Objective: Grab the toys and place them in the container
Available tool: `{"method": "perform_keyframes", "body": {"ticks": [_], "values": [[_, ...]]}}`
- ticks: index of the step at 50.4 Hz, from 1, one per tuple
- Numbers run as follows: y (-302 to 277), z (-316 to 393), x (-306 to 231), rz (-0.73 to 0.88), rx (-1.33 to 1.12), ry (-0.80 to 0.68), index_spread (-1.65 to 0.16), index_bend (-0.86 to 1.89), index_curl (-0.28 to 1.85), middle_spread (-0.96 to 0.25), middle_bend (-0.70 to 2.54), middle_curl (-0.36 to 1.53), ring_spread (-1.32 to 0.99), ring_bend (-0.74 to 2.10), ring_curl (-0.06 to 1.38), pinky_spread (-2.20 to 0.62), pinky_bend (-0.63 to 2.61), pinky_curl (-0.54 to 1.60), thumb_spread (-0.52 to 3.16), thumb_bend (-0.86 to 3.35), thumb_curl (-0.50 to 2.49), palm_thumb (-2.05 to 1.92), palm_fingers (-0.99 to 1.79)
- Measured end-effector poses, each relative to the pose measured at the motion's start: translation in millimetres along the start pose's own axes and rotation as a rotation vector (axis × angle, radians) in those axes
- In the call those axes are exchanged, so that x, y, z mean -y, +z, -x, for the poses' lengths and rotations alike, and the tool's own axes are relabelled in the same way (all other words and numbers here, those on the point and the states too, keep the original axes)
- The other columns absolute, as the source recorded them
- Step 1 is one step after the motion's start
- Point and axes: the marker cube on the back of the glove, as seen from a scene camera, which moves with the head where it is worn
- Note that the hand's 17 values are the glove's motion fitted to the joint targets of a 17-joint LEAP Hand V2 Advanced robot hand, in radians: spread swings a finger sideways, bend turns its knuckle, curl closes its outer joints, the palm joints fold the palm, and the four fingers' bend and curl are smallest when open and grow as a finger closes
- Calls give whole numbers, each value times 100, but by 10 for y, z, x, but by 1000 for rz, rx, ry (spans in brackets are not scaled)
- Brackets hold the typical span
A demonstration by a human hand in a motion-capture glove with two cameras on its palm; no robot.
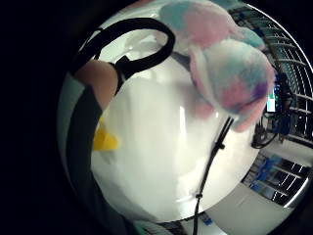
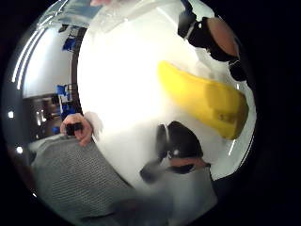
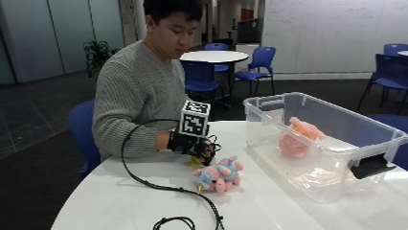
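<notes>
My gloved right hand hangs just above the white table, in front of the person's chest. Its fingers curl down on either side of a yellow toy, whose tip peeks out beneath the hand and touches the table. A pink and blue plush toy lies on the table just right of the hand, and it looms close beside the palm. The clear plastic container stands at the right with a pink plush inside.
A black cable trails from the hand across the table toward the front edge. The person's bare hand stays by the grey sweater. Blue chairs and a round table stand behind.
</notes>
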Motion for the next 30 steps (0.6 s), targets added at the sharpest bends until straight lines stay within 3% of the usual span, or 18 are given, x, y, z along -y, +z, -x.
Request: {"method": "perform_keyframes", "body": {"ticks": [16,30], "values": [[-50,31,42,-57,-25,-23,-41,36,45,-34,81,56,-50,95,39,-20,68,25,129,9,50,50,63],[-1100,19,199,-273,-32,-63,-40,37,52,-34,85,60,-53,97,40,-22,68,27,116,6,57,58,63]]}}
